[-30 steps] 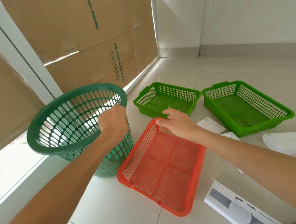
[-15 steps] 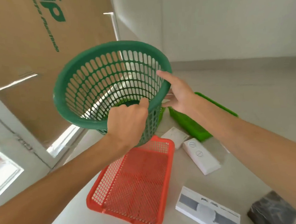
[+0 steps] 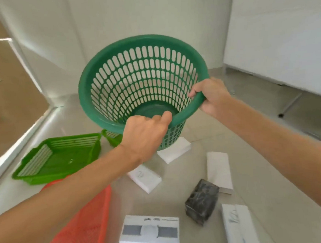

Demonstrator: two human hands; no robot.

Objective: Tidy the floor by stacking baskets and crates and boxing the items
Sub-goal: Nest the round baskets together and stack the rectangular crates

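**Basket Held Above a Scattered Floor**

A round basket (image 3: 144, 81) hangs in the air at the centre, tilted with its mouth toward the camera. The left hand (image 3: 145, 137) grips its near rim, the right hand (image 3: 211, 97) its right rim. Below it to the left a tray (image 3: 58, 159) sits on the floor (image 3: 271, 171), with a second tray (image 3: 112, 138) just behind it, partly hidden by the basket. Nearer the camera lies a third tray (image 3: 83, 229), under the left forearm. Flat boxes (image 3: 149, 232) and a wrapped block (image 3: 201, 203) lie scattered to the right of it.
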